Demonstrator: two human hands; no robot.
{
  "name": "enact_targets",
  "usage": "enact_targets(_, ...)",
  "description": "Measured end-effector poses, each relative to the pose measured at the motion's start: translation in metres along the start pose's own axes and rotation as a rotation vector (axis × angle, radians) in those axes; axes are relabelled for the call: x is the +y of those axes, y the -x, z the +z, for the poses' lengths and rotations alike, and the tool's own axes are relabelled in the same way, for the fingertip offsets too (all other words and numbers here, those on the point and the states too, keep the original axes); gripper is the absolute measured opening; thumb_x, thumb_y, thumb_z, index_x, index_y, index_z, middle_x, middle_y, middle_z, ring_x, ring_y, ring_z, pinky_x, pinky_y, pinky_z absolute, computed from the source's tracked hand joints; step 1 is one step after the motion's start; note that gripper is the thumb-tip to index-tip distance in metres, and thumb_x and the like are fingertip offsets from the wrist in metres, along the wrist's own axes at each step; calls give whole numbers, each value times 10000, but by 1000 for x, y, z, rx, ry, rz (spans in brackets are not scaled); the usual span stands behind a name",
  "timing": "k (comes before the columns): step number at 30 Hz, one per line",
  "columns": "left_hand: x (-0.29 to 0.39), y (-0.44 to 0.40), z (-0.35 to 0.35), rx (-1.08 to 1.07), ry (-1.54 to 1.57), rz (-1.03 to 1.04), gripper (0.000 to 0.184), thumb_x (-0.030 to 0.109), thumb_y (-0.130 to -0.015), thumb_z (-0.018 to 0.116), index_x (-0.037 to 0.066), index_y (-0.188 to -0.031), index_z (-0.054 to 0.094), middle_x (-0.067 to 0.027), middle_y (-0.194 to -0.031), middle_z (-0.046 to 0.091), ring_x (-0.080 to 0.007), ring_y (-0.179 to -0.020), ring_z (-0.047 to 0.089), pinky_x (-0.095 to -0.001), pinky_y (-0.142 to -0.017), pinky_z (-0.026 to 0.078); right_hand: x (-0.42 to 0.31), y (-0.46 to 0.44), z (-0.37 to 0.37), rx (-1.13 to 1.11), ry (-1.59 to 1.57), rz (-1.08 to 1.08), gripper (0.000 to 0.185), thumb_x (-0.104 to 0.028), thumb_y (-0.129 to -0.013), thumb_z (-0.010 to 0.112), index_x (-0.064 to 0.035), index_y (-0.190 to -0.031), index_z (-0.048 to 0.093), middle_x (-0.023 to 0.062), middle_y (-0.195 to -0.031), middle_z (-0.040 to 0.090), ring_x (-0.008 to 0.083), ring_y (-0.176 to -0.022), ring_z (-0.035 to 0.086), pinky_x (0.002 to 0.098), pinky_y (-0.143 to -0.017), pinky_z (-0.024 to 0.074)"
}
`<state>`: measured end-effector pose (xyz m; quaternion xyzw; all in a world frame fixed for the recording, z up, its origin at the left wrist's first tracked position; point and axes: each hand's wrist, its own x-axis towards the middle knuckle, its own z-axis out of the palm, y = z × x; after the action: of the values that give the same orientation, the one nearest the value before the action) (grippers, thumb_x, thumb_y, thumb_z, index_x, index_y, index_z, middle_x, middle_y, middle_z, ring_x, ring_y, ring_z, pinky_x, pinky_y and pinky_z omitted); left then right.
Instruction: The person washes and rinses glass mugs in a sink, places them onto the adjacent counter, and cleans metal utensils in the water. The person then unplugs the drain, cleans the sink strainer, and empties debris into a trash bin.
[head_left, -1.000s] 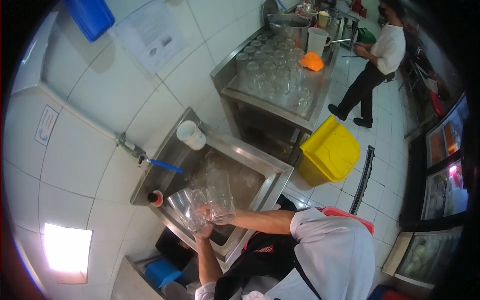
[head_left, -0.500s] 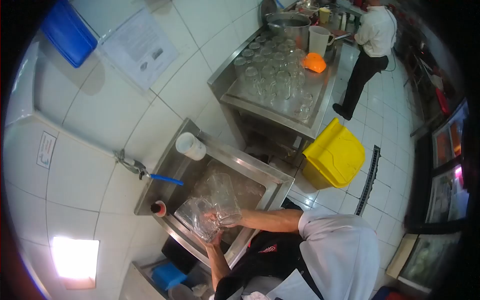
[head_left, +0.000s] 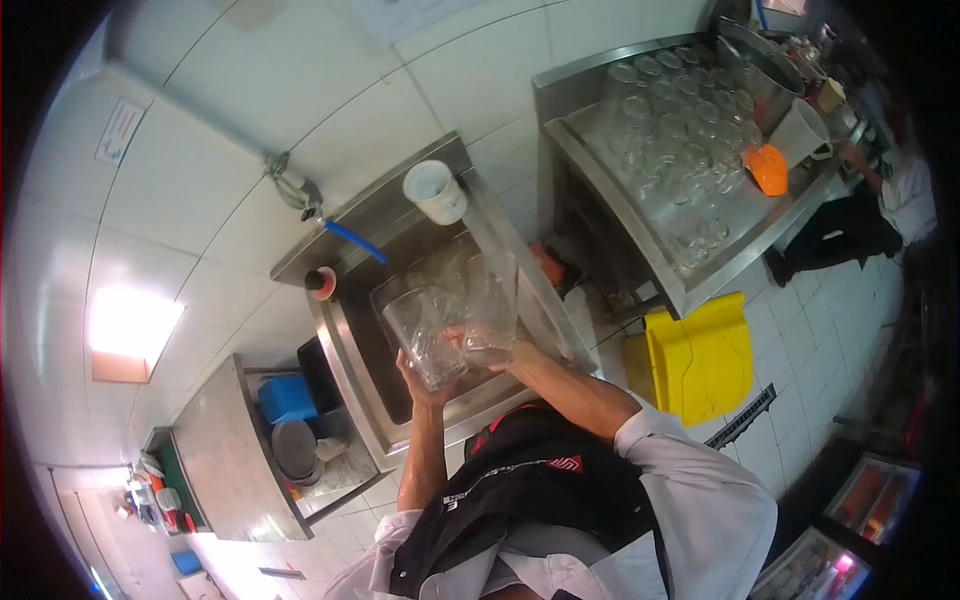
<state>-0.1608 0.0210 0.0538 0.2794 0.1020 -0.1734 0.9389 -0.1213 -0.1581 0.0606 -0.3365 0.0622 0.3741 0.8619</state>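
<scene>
Over the steel sink point(head_left: 366, 375), my left hand point(head_left: 425, 385) is closed around the lower part of a clear glass pitcher point(head_left: 418, 325). Beside it my right hand point(head_left: 497, 352) grips more clear glassware point(head_left: 490, 300), partly seen through the glass. The glass pieces are close together and overlap, so their exact number is hard to tell. A blue hose point(head_left: 355, 242) points down into the sink. On the sink's back ledge are a white tub point(head_left: 435, 192) and a bottle with a dark top point(head_left: 321, 283).
To the right, a steel table point(head_left: 655, 235) bears several upturned glasses point(head_left: 690, 125), an orange item point(head_left: 767, 170) and a white jug point(head_left: 798, 133). A yellow bin point(head_left: 698, 358) is below it. A person point(head_left: 880, 215) stands at far right. Blue container point(head_left: 287, 398) at lower left.
The view has swung left, so the sink, table and person appear shifted right. Both hands still hold the glassware, now raised higher in the frame. More of the lower-left counter shows.
</scene>
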Motion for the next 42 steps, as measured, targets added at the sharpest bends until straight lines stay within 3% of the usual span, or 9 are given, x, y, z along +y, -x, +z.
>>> enact_targets(6, -34, -1, -21, 31, -12, 36, 770, 701, -881, 457, 128, -1393, 513, -119, -1413, 535, -347, -1283, 500, -574, -1090, 356, 108, -93, -118, -181, 600, -409, 412, -250, -871, 695, -105, -1253, 643, 8, -1248, 667, 179, -1129, 632, 361, -993, 505)
enact_targets(13, -6, 10, 31, 61, -92, -6, 730, 639, -904, 423, 71, -1347, 541, -126, -1329, 592, -322, -1218, 548, -517, -1019, 427, 53, -60, -52, -281, -605, 252, 147, -175, -894, 671, -63, -987, 687, 62, -947, 708, 111, -609, 628, 250, -468, 530)
enact_targets(16, 17, 3, 29, 28, -51, -108, 713, 619, -922, 388, 69, -1351, 534, -138, -1357, 577, -325, -1227, 546, -518, -1032, 421, 22, -25, -6, -118, -777, 164, 138, -161, -945, 581, -50, -903, 653, 51, -800, 626, 68, -427, 448, 169, -295, 288)
enact_targets(30, 63, -10, 26, -2, -127, -631, 814, 707, -877, 349, 103, -1401, 500, -142, -1394, 554, -388, -1250, 522, -643, -961, 412, 33, -10, 26, 23, -1118, -17, 158, -103, -839, 707, -74, -839, 551, -33, -659, 481, 36, -395, 317, 168, -308, 241)
enact_targets(33, 52, -34, 4, -8, -123, -612, 812, 710, -883, 338, 111, -1408, 496, -110, -1339, 601, -346, -1241, 540, -603, -963, 432, 34, -12, 15, -193, -1030, -96, 128, -140, -905, 624, -87, -826, 538, -20, -707, 510, 40, -414, 350, 164, -327, 258)
enact_targets(36, 51, -52, -30, -77, -460, -337, 713, 638, -911, 389, 106, -1358, 547, -80, -1271, 644, -313, -1201, 575, -540, -953, 469, 42, -20, -7, -166, -974, -135, 136, -135, -913, 612, -92, -814, 529, -11, -713, 515, 52, -415, 357, 177, -329, 271)
enact_targets(37, 63, -54, -20, 57, -215, -517, 564, 498, -933, 493, 75, -1295, 581, -104, -1207, 660, -315, -1133, 619, -487, -878, 518, 39, -14, -8, -134, -977, -147, 140, -140, -902, 629, -82, -804, 548, -9, -703, 531, 56, -412, 366, 182, -326, 272)
enact_targets(39, 56, -83, -41, 432, -653, 126, 456, 515, -931, 520, 67, -990, 580, -25, -875, 545, -207, -838, 548, -407, -756, 494, 36, -1, -10, -74, -989, -159, 151, -149, -880, 662, -62, -783, 586, -3, -684, 561, 64, -406, 385, 190, -322, 273)
enact_targets(42, 55, -65, 119, 543, -1092, 804, 523, 365, -941, 542, -41, -1246, 419, -106, -1110, 429, -194, -1029, 458, -356, -872, 431, 42, 2, -21, -12, -1080, -253, 164, -138, -920, 613, -76, -785, 543, -18, -661, 511, 62, -424, 374, 196, -334, 275)
